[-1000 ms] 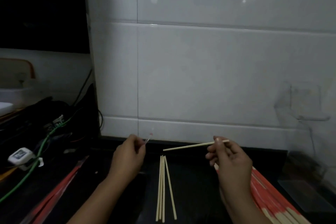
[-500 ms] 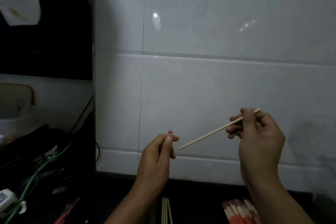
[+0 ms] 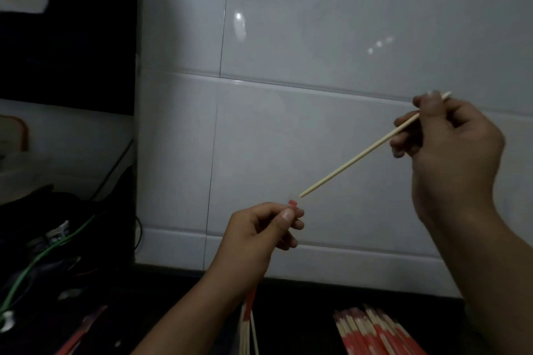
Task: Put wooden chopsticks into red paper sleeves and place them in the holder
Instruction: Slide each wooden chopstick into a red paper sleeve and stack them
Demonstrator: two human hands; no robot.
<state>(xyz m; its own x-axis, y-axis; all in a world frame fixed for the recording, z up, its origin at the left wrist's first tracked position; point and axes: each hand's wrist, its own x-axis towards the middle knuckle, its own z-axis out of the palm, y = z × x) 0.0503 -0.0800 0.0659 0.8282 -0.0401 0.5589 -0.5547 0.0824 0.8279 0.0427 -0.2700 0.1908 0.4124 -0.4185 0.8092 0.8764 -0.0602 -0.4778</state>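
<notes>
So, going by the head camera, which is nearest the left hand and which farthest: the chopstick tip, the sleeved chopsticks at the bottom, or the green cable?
1. Chopstick tip: just up and right of the left hand, held in the right hand.
2. Sleeved chopsticks: on the counter, lower right.
3. Green cable: far left.

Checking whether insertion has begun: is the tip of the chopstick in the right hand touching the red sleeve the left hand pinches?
Apart. The head view shows white tile between the chopstick tip and the red sleeve end.
</notes>
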